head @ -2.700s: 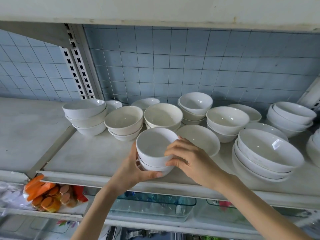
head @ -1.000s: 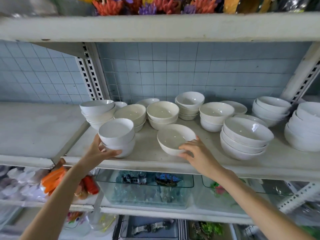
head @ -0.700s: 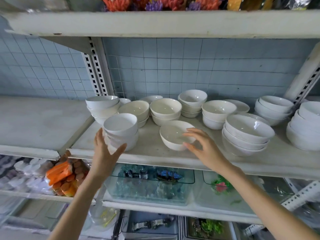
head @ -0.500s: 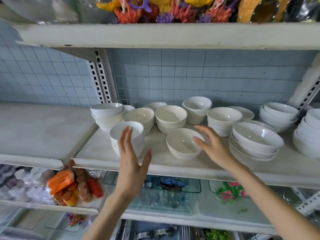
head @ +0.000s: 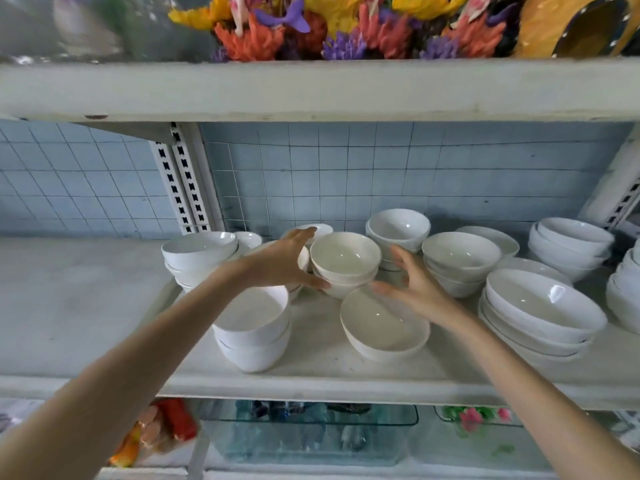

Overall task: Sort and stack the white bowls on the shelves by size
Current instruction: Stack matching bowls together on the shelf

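No readable text, label, brand or number shows anywhere.

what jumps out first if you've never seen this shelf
Two open hands flank a bowl stack mid-shelf, the left hand against its side, the right hand just short of it. More white bowls crowd the shelf around them, and bright fake flowers sit on the top shelf.

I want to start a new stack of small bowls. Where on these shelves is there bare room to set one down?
The left shelf board, left of the leftmost stack, is bare. A narrower gap lies at the front between the front stack and the single bowl. The back row by the tiles is crowded.
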Demonstrator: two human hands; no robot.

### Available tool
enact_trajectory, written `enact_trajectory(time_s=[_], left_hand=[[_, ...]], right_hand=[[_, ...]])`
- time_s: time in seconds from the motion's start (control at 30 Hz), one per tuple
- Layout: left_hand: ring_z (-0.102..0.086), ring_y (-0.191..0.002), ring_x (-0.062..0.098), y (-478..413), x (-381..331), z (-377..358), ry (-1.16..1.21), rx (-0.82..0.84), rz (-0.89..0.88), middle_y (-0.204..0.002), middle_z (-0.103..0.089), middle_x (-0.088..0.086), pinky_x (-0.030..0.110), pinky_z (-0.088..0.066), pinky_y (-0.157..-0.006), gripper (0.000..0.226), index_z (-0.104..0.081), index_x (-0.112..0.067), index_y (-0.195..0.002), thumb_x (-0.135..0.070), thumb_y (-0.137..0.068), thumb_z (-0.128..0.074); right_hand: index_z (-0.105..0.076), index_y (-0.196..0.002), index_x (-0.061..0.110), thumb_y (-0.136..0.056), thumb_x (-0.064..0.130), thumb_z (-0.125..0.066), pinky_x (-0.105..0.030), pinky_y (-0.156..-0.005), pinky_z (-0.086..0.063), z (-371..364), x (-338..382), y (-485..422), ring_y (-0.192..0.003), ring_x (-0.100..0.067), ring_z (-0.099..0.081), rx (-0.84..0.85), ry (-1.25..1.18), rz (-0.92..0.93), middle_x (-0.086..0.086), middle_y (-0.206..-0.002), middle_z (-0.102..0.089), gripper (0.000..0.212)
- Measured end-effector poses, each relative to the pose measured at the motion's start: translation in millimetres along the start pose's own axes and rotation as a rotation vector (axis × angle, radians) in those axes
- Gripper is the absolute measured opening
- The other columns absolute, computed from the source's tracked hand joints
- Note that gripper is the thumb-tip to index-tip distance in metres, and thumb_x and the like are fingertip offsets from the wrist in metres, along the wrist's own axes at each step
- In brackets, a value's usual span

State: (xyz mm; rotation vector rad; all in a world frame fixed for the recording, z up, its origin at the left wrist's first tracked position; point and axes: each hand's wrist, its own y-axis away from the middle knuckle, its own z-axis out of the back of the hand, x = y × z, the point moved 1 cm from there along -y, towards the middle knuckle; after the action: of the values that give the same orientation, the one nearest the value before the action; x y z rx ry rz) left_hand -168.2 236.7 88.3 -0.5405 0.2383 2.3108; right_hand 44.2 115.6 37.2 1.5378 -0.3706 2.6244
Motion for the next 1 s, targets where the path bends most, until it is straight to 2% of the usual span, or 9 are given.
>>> enact_trajectory(time_s=[0.1,0.17,0.27,0.4,0.47,0.67,0.8,0.93,1.0], left_hand=[[-0.025,-0.141,0.017,-21.5,7.8,-0.6,-0.043,0.076,0.033,-0.158,-0.018,-0.004,0.032,-0.023,-0.112,0.119,-0.011,-0.022,-0.152,-0.052,-0.062,-0.083],[-0.021,-0.143,0.017,-33.6,11.5,-1.5,-0.022,0.109,0.055,-0.158,-0.017,-0.005,0.032,-0.021,-0.114,0.12,-0.009,-0.022,-0.152,-0.05,-0.063,-0.084],[-0.025,-0.142,0.017,-47.7,14.4,-3.7,-0.043,0.153,0.051,-0.156,-0.023,-0.004,0.031,-0.021,-0.113,0.118,-0.01,-0.019,-0.152,-0.046,-0.064,-0.084],[-0.039,-0.131,0.018,-58.8,18.3,-7.5,-0.055,0.189,0.033,-0.144,-0.039,-0.005,0.033,-0.032,-0.109,0.101,-0.031,-0.022,-0.143,-0.044,-0.062,-0.086],[-0.046,-0.121,0.016,-63.4,21.1,-9.9,-0.035,0.181,0.026,-0.136,-0.046,-0.007,0.036,-0.039,-0.105,0.099,-0.037,-0.023,-0.138,-0.047,-0.057,-0.088],[-0.045,-0.12,0.015,-69.5,22.4,-15.3,-0.029,0.153,0.006,-0.133,-0.048,-0.009,0.037,-0.039,-0.103,0.102,-0.037,-0.026,-0.139,-0.05,-0.054,-0.088],[-0.036,-0.128,0.011,-66.8,19.5,-16.5,-0.019,0.143,-0.016,-0.141,-0.043,-0.011,0.027,-0.028,-0.103,0.102,-0.032,-0.028,-0.144,-0.042,-0.06,-0.088],[-0.024,-0.139,0.016,-64.7,14.5,-19.9,-0.087,0.159,0.041,-0.152,-0.029,-0.003,0.036,-0.007,-0.116,0.103,-0.025,-0.021,-0.147,-0.041,-0.066,-0.084],[-0.024,-0.139,0.017,-64.3,14.5,-21.7,-0.074,0.155,0.063,-0.152,-0.028,-0.002,0.039,-0.005,-0.118,0.105,-0.023,-0.019,-0.148,-0.04,-0.065,-0.085]], right_hand=[[-0.027,-0.144,0.032,-0.055,0.07,-0.074,-0.039,-0.11,-0.034,-0.2,-4.5,-16.2,-0.132,-0.005,-0.038,0.063,0.018,-0.021,0.011,-0.145,-0.039,0.107],[-0.024,-0.145,0.032,-0.052,0.073,-0.073,-0.041,-0.11,-0.035,-0.4,-9.8,-26.6,-0.131,-0.005,-0.04,0.114,0.007,-0.037,0.01,-0.144,-0.04,0.113],[-0.023,-0.144,0.036,-0.056,0.064,-0.076,-0.041,-0.11,-0.036,-2.7,-14.6,-39.9,-0.128,-0.004,-0.043,0.136,0.013,-0.041,0.014,-0.14,-0.044,0.107],[-0.026,-0.123,0.066,-0.055,0.063,-0.077,-0.04,-0.108,-0.038,-6.7,-24.5,-49.7,-0.126,0.0,-0.043,0.16,0.023,-0.014,0.032,-0.132,-0.043,0.086],[-0.027,-0.118,0.071,-0.051,0.063,-0.08,-0.04,-0.106,-0.04,-8.6,-28.3,-53.9,-0.123,0.005,-0.045,0.16,-0.004,-0.016,0.04,-0.126,-0.045,0.086],[-0.038,-0.119,0.058,-0.055,0.04,-0.086,-0.04,-0.104,-0.043,-9.4,-35.0,-60.1,-0.116,0.009,-0.049,0.149,-0.107,-0.006,0.037,-0.118,-0.053,0.082],[-0.041,-0.119,0.056,-0.05,0.04,-0.09,-0.042,-0.104,-0.043,-9.1,-39.4,-61.6,-0.118,0.003,-0.051,0.129,-0.152,-0.023,0.029,-0.12,-0.056,0.086],[-0.04,-0.122,0.048,-0.05,0.031,-0.091,-0.043,-0.105,-0.042,-9.2,-40.7,-61.8,-0.121,-0.002,-0.05,0.117,-0.182,-0.027,0.02,-0.126,-0.055,0.09],[-0.039,-0.125,0.043,-0.051,0.028,-0.091,-0.043,-0.105,-0.041,-9.6,-40.1,-61.7,-0.122,-0.004,-0.05,0.115,-0.189,-0.021,0.016,-0.129,-0.053,0.092]])
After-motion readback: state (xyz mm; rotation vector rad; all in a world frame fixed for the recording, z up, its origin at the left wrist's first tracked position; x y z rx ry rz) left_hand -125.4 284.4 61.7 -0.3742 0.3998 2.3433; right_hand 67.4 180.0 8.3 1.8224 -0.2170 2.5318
